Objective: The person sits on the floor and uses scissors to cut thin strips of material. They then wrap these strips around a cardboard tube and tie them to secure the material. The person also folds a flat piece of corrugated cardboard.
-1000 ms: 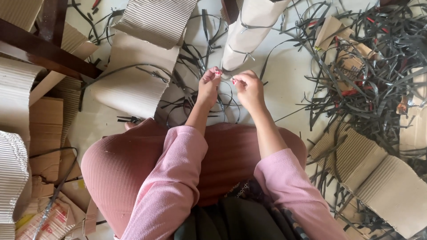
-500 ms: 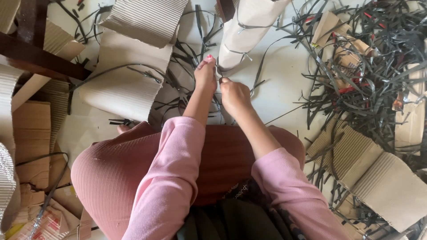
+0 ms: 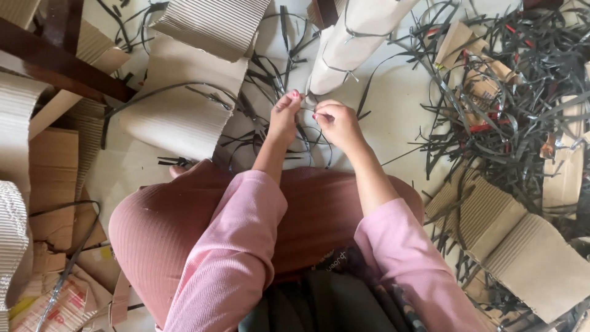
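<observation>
Thin dark strap (image 3: 305, 132) sits just above centre frame, on the pale floor (image 3: 393, 104) in front of the knees, running between both hands. Left hand (image 3: 284, 120) reaches forward from its pink sleeve (image 3: 230, 258), wrist straight, fingers bunched with tips pointing to the top of the frame — pinching the strap at the fingertips. Right hand (image 3: 337, 123) sits just beside it, knuckles up, fingers curled into a loose fist, thumb and forefinger pinched on the same strap. Hands nearly touching.

Versus half a second ago: hands were pressed closer and lower, the left fingertips stretched up toward the roll; now they are a little apart and the right fist has turned more knuckles-up. A second ago they were held wider, with a strap loop between them.

Around them — corrugated cardboard roll (image 3: 353, 43) tied with strap, just above the hands; flat corrugated sheet (image 3: 184, 104) at upper left; big tangle of dark straps (image 3: 522, 104) at upper right; more corrugated pieces (image 3: 528, 252) lower right; dark wooden beam (image 3: 55, 64) at far upper left.
</observation>
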